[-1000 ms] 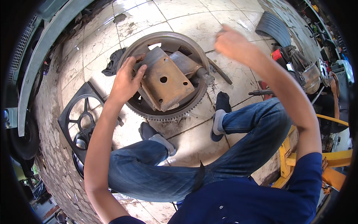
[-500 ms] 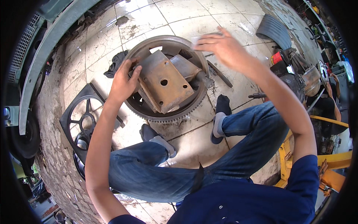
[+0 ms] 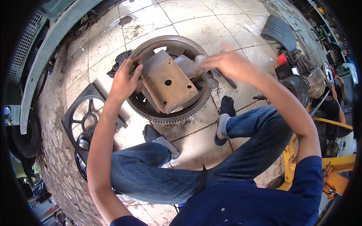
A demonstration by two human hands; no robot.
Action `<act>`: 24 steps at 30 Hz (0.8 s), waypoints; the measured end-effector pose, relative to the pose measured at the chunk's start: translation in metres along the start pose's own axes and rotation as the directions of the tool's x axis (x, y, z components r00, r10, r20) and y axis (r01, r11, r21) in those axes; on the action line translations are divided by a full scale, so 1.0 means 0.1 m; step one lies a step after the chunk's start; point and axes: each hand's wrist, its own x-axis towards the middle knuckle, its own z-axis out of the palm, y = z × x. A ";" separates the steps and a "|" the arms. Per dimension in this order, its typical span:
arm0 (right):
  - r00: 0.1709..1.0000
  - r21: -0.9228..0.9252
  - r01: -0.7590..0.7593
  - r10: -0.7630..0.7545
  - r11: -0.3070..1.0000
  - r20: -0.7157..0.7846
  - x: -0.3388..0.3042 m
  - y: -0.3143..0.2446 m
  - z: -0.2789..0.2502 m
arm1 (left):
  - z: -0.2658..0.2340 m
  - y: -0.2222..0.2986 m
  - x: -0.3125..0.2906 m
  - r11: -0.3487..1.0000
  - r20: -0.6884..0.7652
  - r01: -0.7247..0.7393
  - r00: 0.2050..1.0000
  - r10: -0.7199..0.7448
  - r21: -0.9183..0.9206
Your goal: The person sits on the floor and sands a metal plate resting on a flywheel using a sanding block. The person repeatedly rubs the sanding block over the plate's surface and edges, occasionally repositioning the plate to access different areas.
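A rusty steel bracket (image 3: 166, 84), a bent plate with a large centre hole and smaller holes, rests tilted on a round toothed flywheel (image 3: 149, 48). At the bracket's upper left edge my left hand (image 3: 127, 78) is closed on it, thumb on the near side; some fingertips are hidden. To the right, my right hand (image 3: 230, 64) is smeared by motion above the flywheel's rim. Its fingertips pinch a small pale thing (image 3: 200, 59), too blurred to name. Behind the bracket, a greyish metal piece (image 3: 187, 67) sticks out toward that hand.
A black frame with a spoked ring (image 3: 78, 107) lies left of my legs. A dark cloth (image 3: 120, 62) is beside the flywheel, and a dark bar (image 3: 228, 80) lies to its right. Machine parts (image 3: 296, 84) and yellow metalwork (image 3: 289, 162) stand at right. Another person's arm (image 3: 339, 107) shows beyond.
My right hand has come down and closer to the bracket with the pale thing. My left hand stays at the bracket's edge.
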 end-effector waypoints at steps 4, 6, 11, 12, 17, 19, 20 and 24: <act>0.980 0.030 -0.148 0.151 0.989 -0.129 0.03 0.16 -0.27 | -0.08 0.01 0.01 0.997 -0.023 -0.027 0.999 0.029 0.066; 0.926 0.201 0.004 0.073 0.980 -0.371 0.05 -0.20 -0.24 | -0.09 -0.04 -0.03 0.999 -0.034 -0.016 0.999 0.018 0.050; 0.884 0.095 0.381 -0.332 0.920 -0.329 -0.06 -0.64 -0.05 | -0.05 -0.09 -0.07 0.995 0.022 -0.071 0.997 0.070 0.067; 0.924 0.123 0.350 -0.320 0.929 -0.208 -0.10 -0.64 -0.08 | -0.05 -0.07 -0.10 0.996 0.043 -0.070 0.997 0.068 0.052; 0.933 0.010 0.309 -0.301 0.951 -0.197 -0.17 -0.77 -0.05 | -0.01 -0.10 -0.07 0.994 0.071 -0.034 0.997 0.027 0.100; 0.942 0.091 0.310 -0.293 0.946 -0.163 -0.19 -0.84 -0.07 | -0.01 -0.15 -0.08 0.993 0.066 -0.046 0.997 0.039 0.105; 0.949 0.169 0.298 -0.273 0.940 -0.156 -0.21 -0.84 -0.09 | 0.01 -0.16 -0.08 0.993 0.057 -0.059 0.997 0.053 0.102; 0.975 0.121 0.182 -0.163 0.976 -0.151 -0.16 -0.88 -0.13 | 0.02 -0.19 -0.09 0.995 0.053 -0.059 0.997 0.055 0.078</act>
